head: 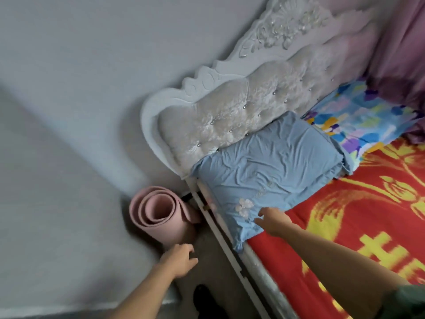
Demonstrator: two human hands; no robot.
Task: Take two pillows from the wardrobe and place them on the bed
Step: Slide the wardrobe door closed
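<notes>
A light blue pillow (pixel 269 166) with a small white flower patch lies on the bed (pixel 368 226) against the tufted white headboard (pixel 230 111). A second pillow (pixel 358 116) with a bright blue, yellow and purple print lies beside it, farther right, partly under the blue one's edge. My right hand (pixel 273 221) rests with fingers spread on the near corner of the blue pillow, not gripping it. My left hand (pixel 180 261) hangs over the floor beside the bed, fingers loosely curled, holding nothing.
A rolled pink mat (pixel 158 212) stands on the floor between the wall and the bed frame (pixel 220 240). A red and yellow blanket covers the bed. Purple curtain fabric (pixel 400 54) hangs at the far right. A dark shoe (pixel 204 298) shows below.
</notes>
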